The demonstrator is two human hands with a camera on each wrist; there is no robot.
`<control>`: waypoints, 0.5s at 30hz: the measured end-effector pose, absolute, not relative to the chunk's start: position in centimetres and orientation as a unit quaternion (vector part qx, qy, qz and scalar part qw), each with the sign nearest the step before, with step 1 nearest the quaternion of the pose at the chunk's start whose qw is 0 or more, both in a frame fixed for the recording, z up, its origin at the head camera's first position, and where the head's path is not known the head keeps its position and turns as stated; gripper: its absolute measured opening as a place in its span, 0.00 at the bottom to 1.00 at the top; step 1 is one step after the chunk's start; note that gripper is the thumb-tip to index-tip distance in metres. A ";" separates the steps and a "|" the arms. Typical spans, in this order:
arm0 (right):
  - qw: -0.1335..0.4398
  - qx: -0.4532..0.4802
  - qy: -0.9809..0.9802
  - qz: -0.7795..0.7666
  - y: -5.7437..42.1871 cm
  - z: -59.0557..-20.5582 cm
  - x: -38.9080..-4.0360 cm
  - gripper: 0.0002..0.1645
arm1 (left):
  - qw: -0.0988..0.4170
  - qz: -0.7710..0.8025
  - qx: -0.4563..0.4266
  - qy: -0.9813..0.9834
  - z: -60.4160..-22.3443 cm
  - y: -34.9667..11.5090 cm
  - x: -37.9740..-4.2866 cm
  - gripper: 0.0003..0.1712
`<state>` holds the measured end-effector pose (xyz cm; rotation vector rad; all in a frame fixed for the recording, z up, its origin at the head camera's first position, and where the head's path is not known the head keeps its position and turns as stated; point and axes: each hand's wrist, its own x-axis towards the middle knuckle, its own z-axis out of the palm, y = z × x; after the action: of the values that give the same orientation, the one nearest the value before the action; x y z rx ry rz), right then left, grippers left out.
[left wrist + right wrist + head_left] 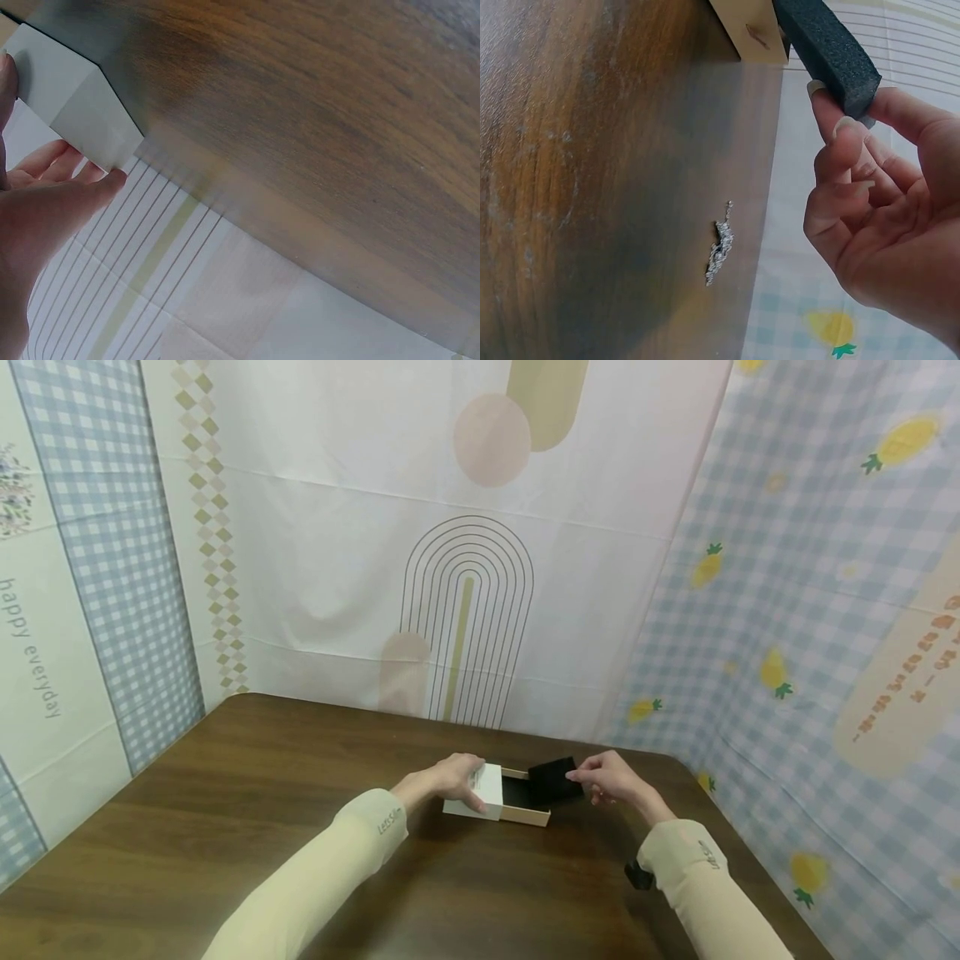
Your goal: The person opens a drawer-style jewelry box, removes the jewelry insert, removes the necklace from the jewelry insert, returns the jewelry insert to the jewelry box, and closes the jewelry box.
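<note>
My left hand (456,775) grips the white sleeve (491,787) of a small box lying on the table. Out of the sleeve's right end extends a tan drawer (525,817) with a black inside. Thumb and fingers of my right hand (613,780) pinch a black foam pad (551,780) by its right end. The pad is tilted up, its left part over the drawer. In the right wrist view the foam's (832,52) thick edge shows between the fingertips, beside the drawer's corner. A small heap of silver chain (720,247) lies on the table near my right hand.
The brown wooden table (300,760) reaches to hanging cloths behind and at both sides. A white cloth (322,568) with an arch print hangs behind, a blue checked one (787,610) on the right. A small black object (639,875) sits under my right cuff.
</note>
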<state>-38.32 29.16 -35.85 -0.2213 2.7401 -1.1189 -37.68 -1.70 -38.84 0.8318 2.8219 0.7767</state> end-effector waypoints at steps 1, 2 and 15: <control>0.084 -0.074 0.921 -0.372 29.1 -35.8 -38.3 0.16 | 0.049 0.254 0.274 0.926 -38.8 -1.7 -37.7 0.43; 0.083 -0.073 0.922 -0.370 29.0 -35.7 -38.3 0.15 | 0.049 0.254 0.275 0.926 -38.8 -1.7 -37.7 0.42; 0.070 -0.086 0.933 -0.343 27.9 -35.3 -38.2 0.12 | 0.051 0.257 0.273 0.926 -38.7 -1.8 -37.6 0.43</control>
<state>-38.21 27.86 -35.27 -0.2602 2.8059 -1.0313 -37.58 -1.83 -38.70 0.8300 2.8170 0.7826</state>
